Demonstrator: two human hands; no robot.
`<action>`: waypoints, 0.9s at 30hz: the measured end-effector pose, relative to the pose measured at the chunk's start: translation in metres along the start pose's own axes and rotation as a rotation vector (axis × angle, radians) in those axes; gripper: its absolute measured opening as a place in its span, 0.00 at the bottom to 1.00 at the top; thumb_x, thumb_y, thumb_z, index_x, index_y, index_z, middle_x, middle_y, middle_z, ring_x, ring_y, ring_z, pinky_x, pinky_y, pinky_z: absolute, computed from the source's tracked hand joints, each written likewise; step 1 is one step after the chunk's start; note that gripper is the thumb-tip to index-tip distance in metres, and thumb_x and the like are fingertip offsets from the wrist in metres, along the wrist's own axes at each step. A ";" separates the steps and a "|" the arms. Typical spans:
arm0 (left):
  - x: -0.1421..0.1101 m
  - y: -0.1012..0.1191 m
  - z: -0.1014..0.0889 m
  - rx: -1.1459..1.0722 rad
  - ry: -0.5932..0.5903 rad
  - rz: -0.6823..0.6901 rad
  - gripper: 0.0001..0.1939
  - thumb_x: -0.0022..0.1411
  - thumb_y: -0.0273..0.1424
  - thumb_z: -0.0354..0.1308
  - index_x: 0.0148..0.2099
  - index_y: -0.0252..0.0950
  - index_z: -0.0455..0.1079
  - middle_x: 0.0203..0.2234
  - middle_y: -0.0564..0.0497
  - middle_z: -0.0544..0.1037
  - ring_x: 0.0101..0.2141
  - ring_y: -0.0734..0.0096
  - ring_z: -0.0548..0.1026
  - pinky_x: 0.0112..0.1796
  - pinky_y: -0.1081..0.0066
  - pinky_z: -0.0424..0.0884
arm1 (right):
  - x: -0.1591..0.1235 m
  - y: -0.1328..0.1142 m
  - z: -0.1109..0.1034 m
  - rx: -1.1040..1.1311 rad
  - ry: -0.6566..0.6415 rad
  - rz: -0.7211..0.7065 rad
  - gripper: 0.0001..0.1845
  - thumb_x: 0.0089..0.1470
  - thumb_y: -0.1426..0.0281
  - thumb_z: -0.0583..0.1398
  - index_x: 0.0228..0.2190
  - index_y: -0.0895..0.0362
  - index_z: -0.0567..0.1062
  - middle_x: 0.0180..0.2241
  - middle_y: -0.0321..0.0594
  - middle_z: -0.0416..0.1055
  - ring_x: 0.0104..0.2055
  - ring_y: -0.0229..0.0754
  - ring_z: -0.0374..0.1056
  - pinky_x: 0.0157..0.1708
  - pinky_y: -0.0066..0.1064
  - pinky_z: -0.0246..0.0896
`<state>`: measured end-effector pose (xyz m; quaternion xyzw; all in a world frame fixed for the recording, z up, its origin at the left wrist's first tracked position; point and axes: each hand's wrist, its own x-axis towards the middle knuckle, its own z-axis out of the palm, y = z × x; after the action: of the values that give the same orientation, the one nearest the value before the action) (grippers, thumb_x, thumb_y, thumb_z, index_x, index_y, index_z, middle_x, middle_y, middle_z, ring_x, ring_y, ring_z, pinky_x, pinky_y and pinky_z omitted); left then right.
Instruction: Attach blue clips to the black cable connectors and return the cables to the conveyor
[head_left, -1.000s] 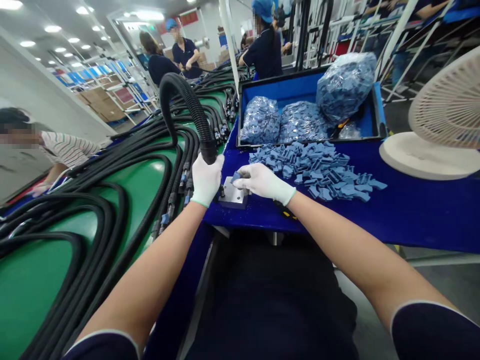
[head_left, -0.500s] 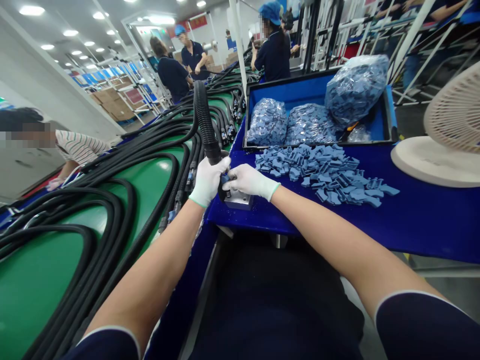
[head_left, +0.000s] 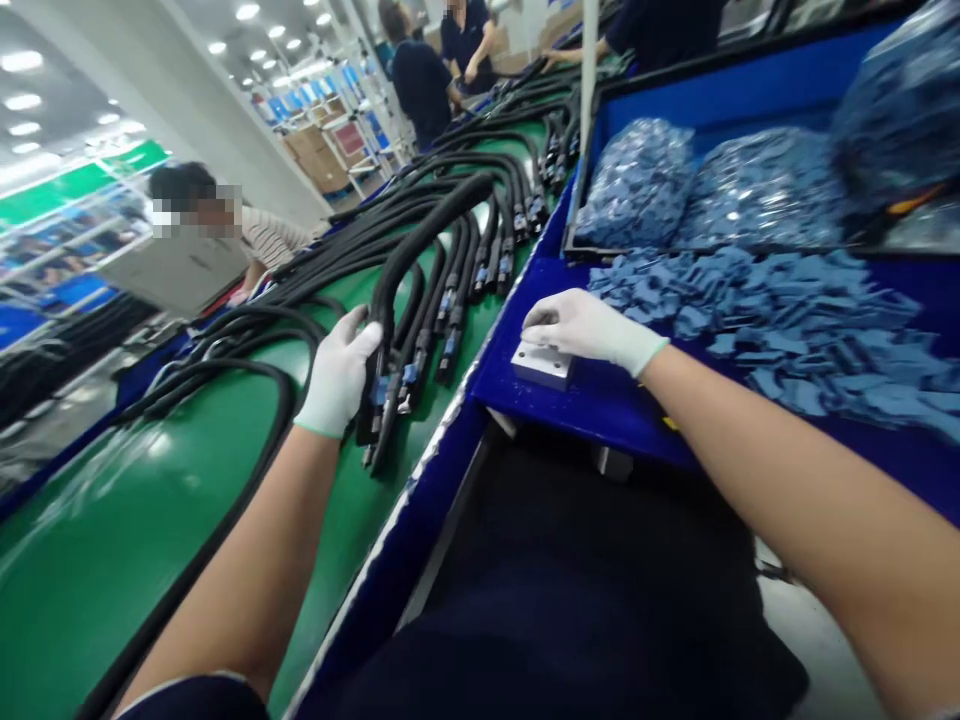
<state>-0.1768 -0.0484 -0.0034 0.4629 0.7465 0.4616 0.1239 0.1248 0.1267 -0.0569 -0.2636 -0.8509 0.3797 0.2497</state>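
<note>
My left hand (head_left: 339, 372), in a white glove, is wrapped round the end of a black corrugated cable (head_left: 420, 250) and holds it low over the green conveyor belt (head_left: 112, 520); blue connector ends (head_left: 381, 392) show beside the fingers. My right hand (head_left: 585, 325), also gloved, rests with curled fingers on top of a small grey metal block (head_left: 541, 362) near the edge of the blue table (head_left: 600, 400). What the right fingers hold, if anything, is hidden. A heap of loose blue plastic clips (head_left: 795, 310) lies just right of that hand.
Several more black cables with connector ends (head_left: 480, 270) lie in rows along the belt. A blue bin (head_left: 712, 90) holds clear bags of blue clips (head_left: 637, 180). Other people (head_left: 420, 70) work at the far end, and one person (head_left: 225, 225) sits across the belt.
My left hand has carried the cable end from the metal block down and left onto the belt. My right hand stays on the block. The view has swung left and closer.
</note>
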 end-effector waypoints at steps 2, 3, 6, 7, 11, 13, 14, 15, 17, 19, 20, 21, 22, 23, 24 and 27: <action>-0.028 -0.028 -0.043 0.162 -0.072 -0.145 0.37 0.64 0.46 0.60 0.70 0.33 0.66 0.48 0.42 0.83 0.37 0.59 0.81 0.41 0.61 0.78 | 0.001 0.001 0.002 -0.044 -0.014 0.022 0.11 0.55 0.64 0.66 0.38 0.55 0.85 0.38 0.40 0.83 0.38 0.45 0.77 0.41 0.35 0.70; -0.043 -0.042 -0.062 0.219 -0.128 -0.206 0.36 0.63 0.46 0.61 0.68 0.33 0.68 0.47 0.43 0.84 0.37 0.57 0.81 0.41 0.60 0.79 | 0.001 0.001 0.003 -0.071 -0.017 0.030 0.11 0.55 0.64 0.66 0.38 0.55 0.85 0.38 0.40 0.82 0.39 0.46 0.77 0.42 0.36 0.71; -0.083 -0.082 -0.105 0.530 -0.330 -0.368 0.32 0.61 0.47 0.60 0.63 0.37 0.75 0.48 0.46 0.84 0.43 0.53 0.82 0.47 0.61 0.77 | 0.002 -0.002 0.007 -0.144 -0.019 0.041 0.11 0.54 0.63 0.66 0.38 0.54 0.85 0.39 0.40 0.82 0.40 0.49 0.77 0.42 0.38 0.71; -0.094 -0.095 -0.115 0.639 -0.308 -0.408 0.32 0.60 0.47 0.60 0.63 0.37 0.75 0.50 0.45 0.83 0.46 0.52 0.82 0.50 0.60 0.76 | 0.002 -0.003 0.008 -0.158 -0.022 0.049 0.12 0.54 0.63 0.66 0.38 0.53 0.85 0.39 0.41 0.82 0.40 0.49 0.78 0.42 0.39 0.72; -0.120 -0.131 -0.140 0.792 -0.204 -0.538 0.37 0.44 0.40 0.68 0.57 0.30 0.78 0.47 0.34 0.83 0.47 0.39 0.81 0.53 0.52 0.73 | 0.002 -0.002 0.012 -0.178 -0.032 0.094 0.14 0.55 0.62 0.66 0.42 0.53 0.85 0.40 0.42 0.82 0.40 0.49 0.78 0.43 0.39 0.73; -0.123 -0.135 -0.151 0.759 -0.218 -0.588 0.32 0.38 0.38 0.70 0.48 0.31 0.81 0.40 0.36 0.85 0.43 0.38 0.82 0.51 0.52 0.75 | 0.002 0.001 0.012 -0.191 -0.021 0.090 0.15 0.55 0.62 0.66 0.42 0.53 0.84 0.41 0.42 0.82 0.41 0.50 0.78 0.43 0.40 0.73; -0.121 -0.133 -0.157 0.725 -0.219 -0.596 0.29 0.37 0.39 0.71 0.45 0.32 0.81 0.38 0.38 0.85 0.42 0.39 0.82 0.50 0.52 0.75 | 0.001 0.002 0.011 -0.193 -0.015 0.083 0.14 0.55 0.62 0.66 0.43 0.53 0.84 0.41 0.42 0.82 0.41 0.50 0.78 0.43 0.40 0.73; -0.117 -0.129 -0.166 0.670 -0.213 -0.593 0.27 0.38 0.40 0.72 0.42 0.33 0.81 0.38 0.39 0.85 0.42 0.40 0.82 0.50 0.52 0.75 | 0.000 0.001 0.010 -0.185 -0.011 0.078 0.14 0.55 0.62 0.66 0.42 0.53 0.84 0.41 0.42 0.82 0.41 0.50 0.78 0.43 0.40 0.73; -0.104 -0.113 -0.184 0.513 -0.174 -0.560 0.24 0.43 0.45 0.71 0.41 0.36 0.80 0.37 0.44 0.86 0.42 0.44 0.82 0.50 0.52 0.76 | -0.006 -0.008 0.008 -0.133 -0.015 0.068 0.13 0.56 0.63 0.66 0.42 0.53 0.85 0.39 0.42 0.82 0.39 0.49 0.78 0.42 0.40 0.73; -0.089 -0.091 -0.198 0.349 -0.113 -0.513 0.22 0.52 0.50 0.67 0.43 0.40 0.78 0.35 0.49 0.86 0.39 0.50 0.82 0.48 0.51 0.78 | -0.016 -0.027 0.009 -0.048 -0.029 0.016 0.12 0.58 0.64 0.66 0.42 0.53 0.85 0.39 0.42 0.82 0.38 0.48 0.78 0.42 0.41 0.74; -0.081 -0.078 -0.201 0.258 -0.074 -0.484 0.21 0.56 0.51 0.65 0.44 0.41 0.77 0.33 0.51 0.86 0.37 0.53 0.82 0.46 0.50 0.78 | -0.022 -0.040 0.012 -0.005 -0.044 -0.032 0.12 0.59 0.64 0.66 0.43 0.52 0.85 0.40 0.42 0.82 0.39 0.49 0.79 0.44 0.41 0.74; -0.075 -0.065 -0.199 0.164 -0.032 -0.449 0.20 0.58 0.50 0.64 0.45 0.42 0.77 0.32 0.52 0.85 0.36 0.55 0.81 0.45 0.48 0.79 | -0.029 -0.053 0.018 0.033 -0.064 -0.095 0.12 0.59 0.64 0.66 0.45 0.52 0.84 0.42 0.42 0.82 0.42 0.50 0.79 0.47 0.42 0.74; -0.070 -0.052 -0.192 0.073 0.002 -0.404 0.18 0.60 0.49 0.63 0.46 0.43 0.77 0.33 0.53 0.85 0.36 0.56 0.81 0.46 0.47 0.79 | -0.035 -0.066 0.028 0.063 -0.099 -0.159 0.14 0.59 0.64 0.67 0.47 0.51 0.84 0.45 0.42 0.82 0.45 0.51 0.79 0.50 0.44 0.73; -0.067 -0.039 -0.180 -0.048 0.039 -0.348 0.17 0.61 0.47 0.64 0.46 0.43 0.77 0.34 0.53 0.85 0.38 0.56 0.81 0.48 0.45 0.79 | -0.041 -0.078 0.040 0.101 -0.145 -0.208 0.19 0.57 0.64 0.69 0.51 0.50 0.82 0.49 0.43 0.81 0.50 0.53 0.77 0.54 0.45 0.72; -0.065 -0.026 -0.163 -0.150 0.060 -0.288 0.15 0.62 0.46 0.63 0.46 0.44 0.78 0.37 0.53 0.85 0.41 0.55 0.81 0.51 0.43 0.78 | -0.047 -0.088 0.055 0.150 -0.181 -0.233 0.28 0.54 0.62 0.71 0.56 0.50 0.79 0.54 0.44 0.78 0.55 0.55 0.76 0.57 0.46 0.70; -0.068 0.005 -0.095 -0.449 0.065 -0.166 0.14 0.68 0.45 0.59 0.49 0.46 0.78 0.49 0.52 0.83 0.53 0.54 0.77 0.60 0.43 0.73 | -0.058 -0.100 0.104 0.424 -0.298 -0.143 0.50 0.44 0.59 0.77 0.65 0.53 0.69 0.63 0.50 0.71 0.61 0.57 0.72 0.58 0.43 0.72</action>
<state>-0.1958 -0.1569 0.0358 0.3457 0.6644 0.6187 0.2373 0.0771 -0.0210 -0.0535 -0.0859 -0.7961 0.5656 0.1975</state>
